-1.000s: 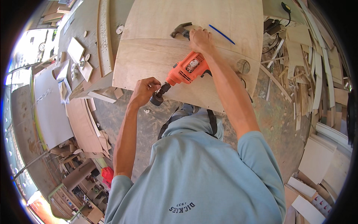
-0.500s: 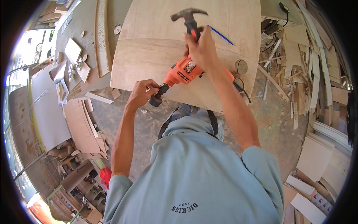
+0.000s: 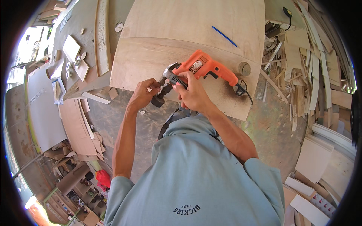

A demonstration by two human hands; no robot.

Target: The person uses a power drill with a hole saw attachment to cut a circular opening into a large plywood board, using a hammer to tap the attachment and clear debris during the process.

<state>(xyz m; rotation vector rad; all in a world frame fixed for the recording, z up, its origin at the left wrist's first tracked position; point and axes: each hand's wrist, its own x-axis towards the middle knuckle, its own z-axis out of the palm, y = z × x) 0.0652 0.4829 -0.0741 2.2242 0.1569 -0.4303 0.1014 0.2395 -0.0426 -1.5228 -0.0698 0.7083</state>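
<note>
An orange power drill (image 3: 217,69) lies on the plywood board (image 3: 151,52), its front end reaching past the board's near edge. At that end sits a dark, round attachment that looks like a hole saw (image 3: 157,101). My right hand (image 3: 194,94) is closed around the grip of a claw hammer (image 3: 169,71), whose metal head is down beside the drill's front end. Close to the hammer head, my left hand (image 3: 144,93) has its fingers pinched at the drill's front. Whatever small thing they hold there is hidden.
A blue pen or pencil (image 3: 224,36) rests on the board. Near the right edge is a round hole (image 3: 245,68) with the drill's cord beside it. Wood offcuts (image 3: 301,67) are piled at the right; brown sheets (image 3: 77,128) lean at the left. A tape measure (image 3: 287,12) lies far right.
My right hand has brought the hammer down and to the left, from above the drill to its front end. My left hand stays nearly in place.
</note>
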